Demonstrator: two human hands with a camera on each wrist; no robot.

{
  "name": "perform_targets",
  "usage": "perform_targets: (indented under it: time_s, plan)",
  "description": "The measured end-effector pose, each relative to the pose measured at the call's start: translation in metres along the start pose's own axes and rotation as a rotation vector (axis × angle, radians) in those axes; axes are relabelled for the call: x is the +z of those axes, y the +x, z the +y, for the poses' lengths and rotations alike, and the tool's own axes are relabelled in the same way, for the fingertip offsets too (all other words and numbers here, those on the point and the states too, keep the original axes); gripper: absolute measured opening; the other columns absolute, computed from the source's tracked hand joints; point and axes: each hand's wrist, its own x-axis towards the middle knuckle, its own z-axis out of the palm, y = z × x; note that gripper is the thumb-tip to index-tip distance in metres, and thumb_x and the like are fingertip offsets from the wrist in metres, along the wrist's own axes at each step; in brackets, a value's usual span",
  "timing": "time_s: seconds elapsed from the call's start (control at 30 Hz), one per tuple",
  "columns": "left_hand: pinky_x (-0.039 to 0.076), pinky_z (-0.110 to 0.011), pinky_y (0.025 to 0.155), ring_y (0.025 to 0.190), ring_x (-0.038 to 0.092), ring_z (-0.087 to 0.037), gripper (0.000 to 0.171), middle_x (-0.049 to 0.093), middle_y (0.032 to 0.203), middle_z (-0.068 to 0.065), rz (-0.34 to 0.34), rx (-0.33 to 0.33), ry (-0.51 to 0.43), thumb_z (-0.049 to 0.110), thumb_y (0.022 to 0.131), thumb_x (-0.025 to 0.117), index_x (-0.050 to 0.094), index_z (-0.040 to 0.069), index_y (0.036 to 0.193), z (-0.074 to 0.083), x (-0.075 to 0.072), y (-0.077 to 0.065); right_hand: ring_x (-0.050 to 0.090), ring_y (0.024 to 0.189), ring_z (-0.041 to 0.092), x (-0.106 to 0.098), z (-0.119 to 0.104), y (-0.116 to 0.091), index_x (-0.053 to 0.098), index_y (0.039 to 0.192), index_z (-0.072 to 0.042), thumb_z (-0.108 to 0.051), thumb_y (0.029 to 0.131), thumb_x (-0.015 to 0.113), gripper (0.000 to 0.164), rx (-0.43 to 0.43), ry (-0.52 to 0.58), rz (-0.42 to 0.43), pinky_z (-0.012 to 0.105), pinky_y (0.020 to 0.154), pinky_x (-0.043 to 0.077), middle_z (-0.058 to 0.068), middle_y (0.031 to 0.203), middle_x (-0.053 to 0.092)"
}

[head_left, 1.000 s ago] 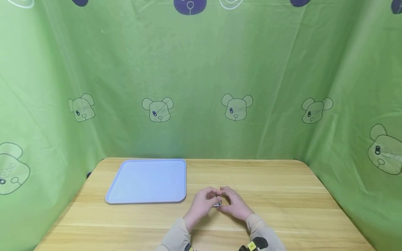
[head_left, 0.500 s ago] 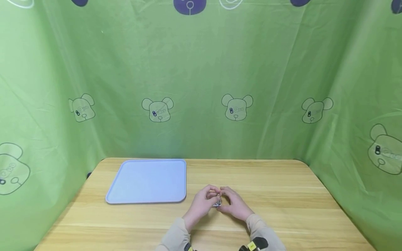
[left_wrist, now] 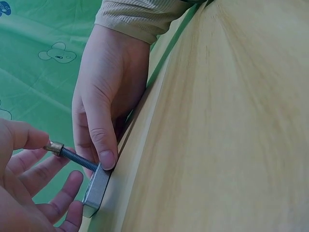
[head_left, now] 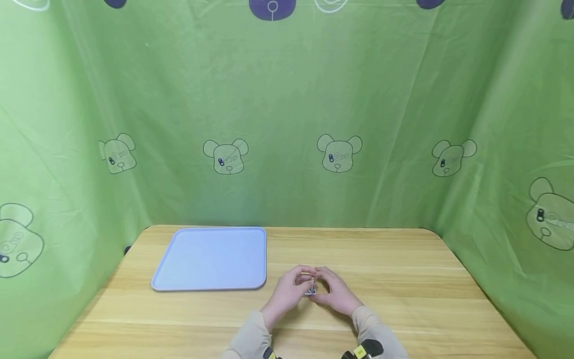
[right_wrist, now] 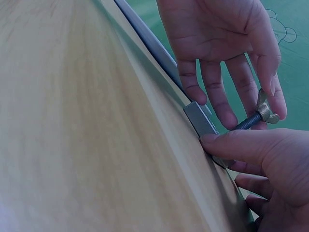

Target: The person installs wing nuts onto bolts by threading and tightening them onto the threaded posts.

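A brass-coloured wing nut (right_wrist: 263,108) sits at the upper end of an upright threaded bolt (left_wrist: 79,158). The bolt rises from a small grey metal block (left_wrist: 96,189) standing on the table. With thumb and forefinger my left hand (head_left: 285,294) pinches the wing nut; its other fingers spread loosely beside the bolt and block. My right hand (head_left: 335,295) grips the block from the right, its thumb (right_wrist: 227,145) pressed on the near side. In the head view my fingers cover most of the assembly.
On the left of the wooden table (head_left: 403,279) lies a light blue tray (head_left: 211,259) with a low rim. A green curtain (head_left: 287,89) with bear prints surrounds the table at the back and sides.
My left fingers have shifted slightly upward at the wing nut, and more of the metal parts shows between the hands. The right hand keeps its place on the block.
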Motion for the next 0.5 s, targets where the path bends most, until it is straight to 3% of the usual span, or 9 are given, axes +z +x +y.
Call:
perform_targets:
  time_s: [0.37, 0.5]
  plan:
    - [0.05, -0.044, 0.096, 0.107, 0.065, -0.024, 0.021, 0.07, 0.113, -0.01, 0.003, -0.001, 0.064, 0.013, 0.092, 0.061, 0.066, 0.011, 0.111, 0.0004, -0.0013, -0.0008, 0.029, 0.141, 0.048, 0.0002, -0.0003, -0.0017, 0.061, 0.122, -0.007, -0.028, 0.074, 0.082, 0.056, 0.006, 0.001, 0.007, 0.068, 0.113, 0.018, 0.023, 0.147, 0.044]
    - [0.047, -0.047, 0.101, 0.113, 0.063, -0.026, 0.018, 0.069, 0.117, -0.008, 0.005, 0.007, 0.082, 0.013, 0.093, 0.059, 0.067, 0.012, 0.109, 0.0002, -0.0013, 0.0001, 0.028, 0.142, 0.049, 0.0001, 0.0012, -0.0008, 0.061, 0.123, -0.008, -0.028, 0.074, 0.081, 0.056, 0.009, 0.007, 0.003, 0.068, 0.113, 0.017, 0.023, 0.147, 0.044]
